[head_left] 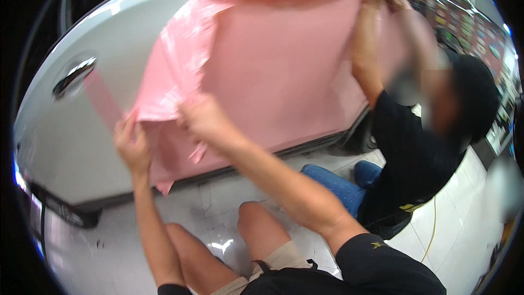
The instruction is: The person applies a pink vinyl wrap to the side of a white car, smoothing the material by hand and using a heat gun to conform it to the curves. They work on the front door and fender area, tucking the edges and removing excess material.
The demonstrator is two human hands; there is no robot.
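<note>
A large sheet of pink wrap film [289, 65] covers much of the silver car's door panel [54, 147]. Its left part is loose, creased and shiny, standing off the door. My left hand [132, 145] pinches the lower left corner of this loose part. To its right, my right hand [204, 123] is closed in a fist on the film's lower edge, slightly blurred. Small torn flaps of film hang below my hands. Between the door handle [75, 78] and my left fingers runs a narrow pink strip [102, 95].
On the right crouches a co-worker [420, 169] in a black cap and shirt, both hands raised to the film's upper right edge. Behind them a yellow cord [433, 232] trails over the white tiled floor [207, 207]. A dark wheel [357, 136] shows beside the co-worker.
</note>
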